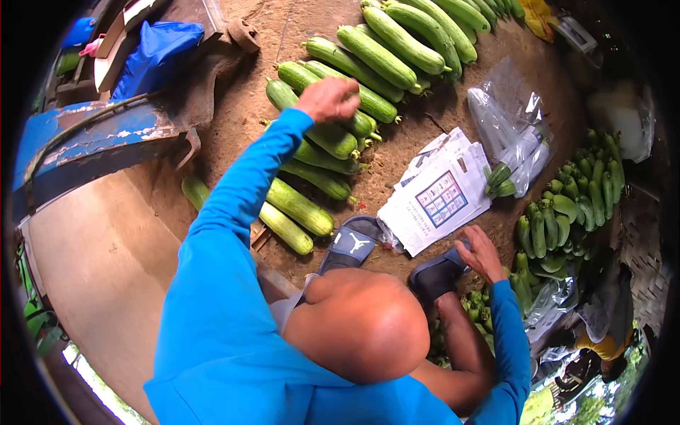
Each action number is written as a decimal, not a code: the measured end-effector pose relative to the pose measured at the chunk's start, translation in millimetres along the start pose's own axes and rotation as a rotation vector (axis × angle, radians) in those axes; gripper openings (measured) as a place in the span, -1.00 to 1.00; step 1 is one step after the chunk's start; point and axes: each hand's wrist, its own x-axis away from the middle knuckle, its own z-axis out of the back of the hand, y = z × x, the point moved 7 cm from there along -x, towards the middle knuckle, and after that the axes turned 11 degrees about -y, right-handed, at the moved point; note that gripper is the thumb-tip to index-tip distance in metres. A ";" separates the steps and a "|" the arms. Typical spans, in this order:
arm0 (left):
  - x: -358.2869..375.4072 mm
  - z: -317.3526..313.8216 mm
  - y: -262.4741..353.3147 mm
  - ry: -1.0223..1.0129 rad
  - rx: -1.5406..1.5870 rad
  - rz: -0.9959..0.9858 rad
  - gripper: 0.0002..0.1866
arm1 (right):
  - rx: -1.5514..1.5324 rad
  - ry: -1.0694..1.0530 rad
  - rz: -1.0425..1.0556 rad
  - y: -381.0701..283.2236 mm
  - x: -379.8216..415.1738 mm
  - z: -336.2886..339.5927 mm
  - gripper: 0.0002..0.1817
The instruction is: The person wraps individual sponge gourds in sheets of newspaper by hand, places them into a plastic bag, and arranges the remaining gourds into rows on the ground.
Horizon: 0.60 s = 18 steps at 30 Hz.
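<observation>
Grip, left hand [330, 99]: fingers curled downward; whether pinching or clear of the produce, cannot tell.
Green gourd [338, 142], one: below this hand, left of and beyond the paper stack [405, 209]; long axis pointing roughly at the stack; left hand nearer than right.
Right hand [484, 253]: fingers loosely spread, seemingly empty, at the stack's near right side.
Clear plastic bag [496, 117]: beyond the stack, to its right.

On my remote feed I see what looks like a produce stall or store: long green gourds [377, 57] line the brown floor [297, 21] at upper centre, with heaped green produce [567, 205] and clear plastic bags [528, 152] at right.
</observation>
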 end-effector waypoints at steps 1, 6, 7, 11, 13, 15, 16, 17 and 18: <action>-9.5 20.4 -13.7 0.191 0.128 -0.084 -0.53 | -0.011 0.002 -0.007 -2.0 -10.2 -12.2 -0.71; -71.6 66.2 -91.9 0.095 -0.480 0.268 -0.37 | 0.126 0.373 -0.034 -24.3 -44.0 -80.5 -0.33; -76.3 64.3 -103.2 0.031 -0.536 0.266 -0.31 | 0.140 0.405 -0.046 -31.1 -48.1 -94.7 -0.23; -92.1 54.4 -117.3 -0.105 -0.628 0.305 -0.12 | 0.048 0.428 -0.110 -35.2 -59.5 -156.2 -0.01; -92.1 58.9 -105.1 -0.159 -0.662 0.348 -0.11 | 0.048 0.465 -0.158 -35.8 -63.9 -165.4 0.07; -94.0 58.7 -112.9 -0.231 -0.667 0.333 -0.10 | 0.042 0.467 -0.192 -31.6 -66.6 -165.4 0.07; -94.7 60.5 -118.0 -0.229 -0.699 0.315 -0.12 | 0.042 0.483 -0.191 -29.9 -67.6 -161.7 0.07; -98.7 58.3 -122.9 -0.231 -0.728 0.286 -0.14 | 0.042 0.497 -0.201 -27.2 -67.0 -159.4 0.07; -99.8 59.5 -119.2 -0.265 -0.737 0.293 -0.14 | 0.041 0.500 -0.203 -26.4 -68.3 -154.6 0.06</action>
